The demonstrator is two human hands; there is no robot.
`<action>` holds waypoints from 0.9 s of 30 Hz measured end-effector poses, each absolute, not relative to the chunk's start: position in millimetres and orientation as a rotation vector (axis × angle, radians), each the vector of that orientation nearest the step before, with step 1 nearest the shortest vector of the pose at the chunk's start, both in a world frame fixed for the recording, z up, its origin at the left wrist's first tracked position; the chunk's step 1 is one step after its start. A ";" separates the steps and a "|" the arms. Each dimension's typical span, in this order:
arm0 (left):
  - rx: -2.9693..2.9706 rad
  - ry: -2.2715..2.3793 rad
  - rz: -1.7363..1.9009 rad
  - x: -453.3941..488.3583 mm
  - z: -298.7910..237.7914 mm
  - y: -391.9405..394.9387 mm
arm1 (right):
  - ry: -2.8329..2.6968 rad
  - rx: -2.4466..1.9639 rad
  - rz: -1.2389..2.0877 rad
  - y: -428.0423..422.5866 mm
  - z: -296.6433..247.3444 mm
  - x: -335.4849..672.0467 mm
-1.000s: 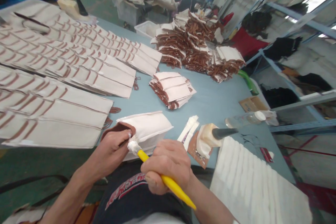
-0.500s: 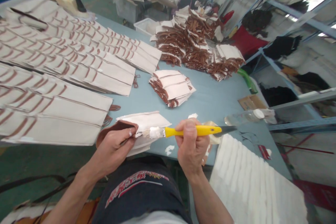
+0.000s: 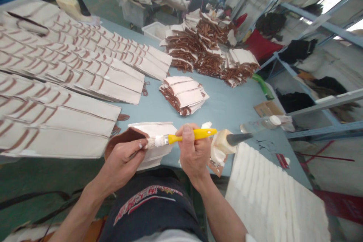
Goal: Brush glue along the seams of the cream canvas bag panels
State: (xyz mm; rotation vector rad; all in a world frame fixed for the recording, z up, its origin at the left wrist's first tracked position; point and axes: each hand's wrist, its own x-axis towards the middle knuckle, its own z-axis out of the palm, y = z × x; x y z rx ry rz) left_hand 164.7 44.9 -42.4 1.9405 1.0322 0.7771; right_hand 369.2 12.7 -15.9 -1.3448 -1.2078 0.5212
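Closed around the yellow handle of a paintbrush, my right hand holds it level. White stuff coats the brush's ferrule, and its bristles touch the work beside my left fingertips. My left hand pinches the edge of a brown and white fabric piece, folding its brown side up. The piece lies at the table's near edge, partly hidden by both hands. Right of my right hand sits a cream block with a dark pointed tip, near white scraps.
Overlapping rows of white panels with brown edges cover the left. A small bundle lies mid-table, with larger brown and white piles behind. At right are a clear bottle, white padding strips and shelving.
My right hand and the paintbrush have moved left, bringing the bristles to my left fingertips. The cream block behind the handle now shows more fully. My left hand keeps its pinch.
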 end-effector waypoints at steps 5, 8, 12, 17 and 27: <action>1.927 1.064 0.815 163.2 -40.9 41.6 | -1.186 -1.419 0.355 14.8 -15.0 386.2; 1.931 1.063 0.797 165.2 -40.3 41.5 | -1.338 -1.370 0.324 11.7 -3.6 376.8; 1.975 1.013 0.817 166.6 -41.2 42.4 | -1.516 -1.275 0.326 4.6 10.2 352.5; 1.973 0.985 0.813 163.0 -40.7 40.6 | -1.494 -1.268 0.397 -2.7 9.9 345.3; 1.341 1.043 0.694 168.7 -28.0 49.3 | -1.506 -1.250 0.060 43.7 -50.6 364.2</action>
